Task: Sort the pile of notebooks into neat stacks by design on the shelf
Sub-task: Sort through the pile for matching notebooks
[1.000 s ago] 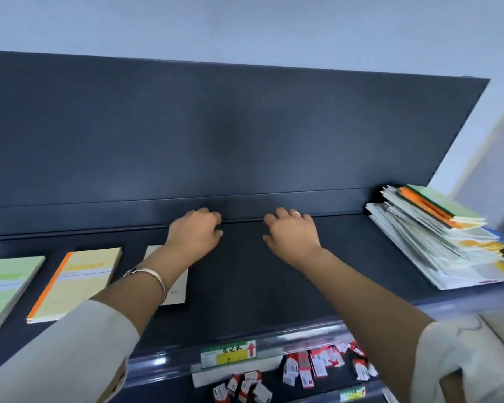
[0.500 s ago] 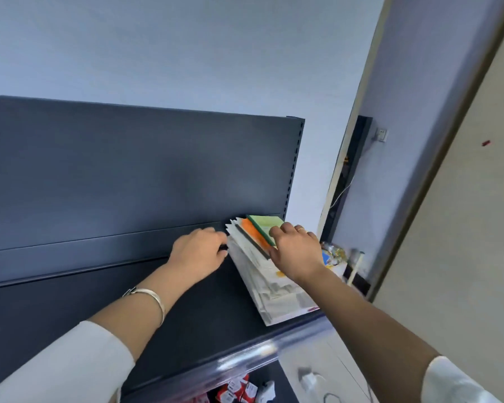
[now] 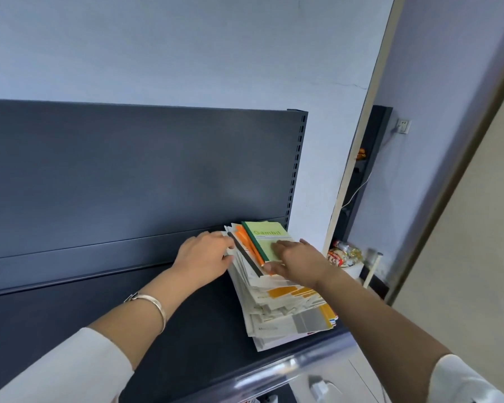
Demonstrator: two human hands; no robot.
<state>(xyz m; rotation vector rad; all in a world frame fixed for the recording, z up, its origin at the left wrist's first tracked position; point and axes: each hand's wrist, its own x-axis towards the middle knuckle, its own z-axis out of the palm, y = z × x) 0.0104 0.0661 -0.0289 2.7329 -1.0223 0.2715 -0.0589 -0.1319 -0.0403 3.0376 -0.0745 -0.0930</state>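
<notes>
The pile of notebooks (image 3: 277, 298) lies at the right end of the dark shelf (image 3: 186, 330), a little right of the middle of the picture. The pile is messy. The books stick out at many angles, and their near ends hang close to the shiny front rail (image 3: 274, 370).

On top of the pile is a green notebook (image 3: 266, 238) with a dark green spine. Just to its left, an orange notebook (image 3: 243, 238) and a book with a black spine peek out.

Both hands are at the far end of the pile, one on each side. The left hand (image 3: 204, 255) is at the pile's left edge. Its fingers are bent and touch the sides of the books. I cannot tell if it is pinching them or only pushing on them. A silver bracelet (image 3: 154, 305) sits on that wrist.

The right hand (image 3: 297, 264) lies on top of the green notebook. Its fingers are straight and flat on the cover, and its thumb rests at the near left corner of the top books. So the top of the pile sits between the two hands.

Both arms come up from the bottom of the picture in white sleeves. Behind the pile stands the shelf's dark back panel (image 3: 128, 175). At the far right, by a wall, there are some snack packets (image 3: 339, 255) low down and a wall socket (image 3: 403, 126) higher up.
</notes>
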